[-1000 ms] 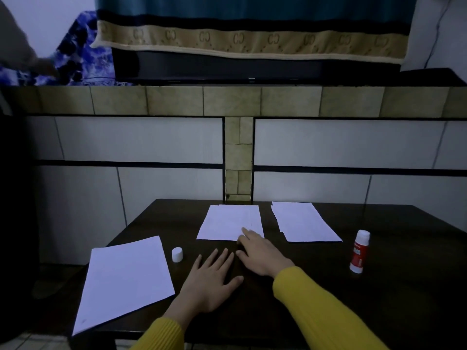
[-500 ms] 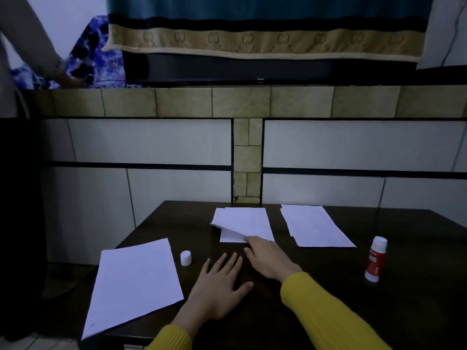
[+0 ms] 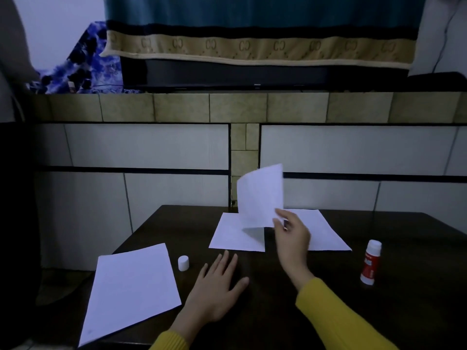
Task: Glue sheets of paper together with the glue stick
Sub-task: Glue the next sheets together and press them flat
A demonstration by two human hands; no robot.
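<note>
Dark wood table [image 3: 417,248] against a tiled wall carries everything. Right hand [image 3: 293,236] pinches the lifted sheet [image 3: 260,195] by its lower right corner, holding it upright above the middle sheet [image 3: 232,236]. Left hand [image 3: 217,286] lies flat, fingers spread; the uncapped glue stick [image 3: 370,262] stands upright, right of the pinched sheet and nearer the right hand.

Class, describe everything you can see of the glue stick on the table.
The glue stick stands upright on the right side of the dark table, to the right of the far sheets. It is a small tube, plastic by the look, with a white top, a red label bearing white marks too small to read, and a white base. Nothing touches it but the table; both hands are away from it.
</note>
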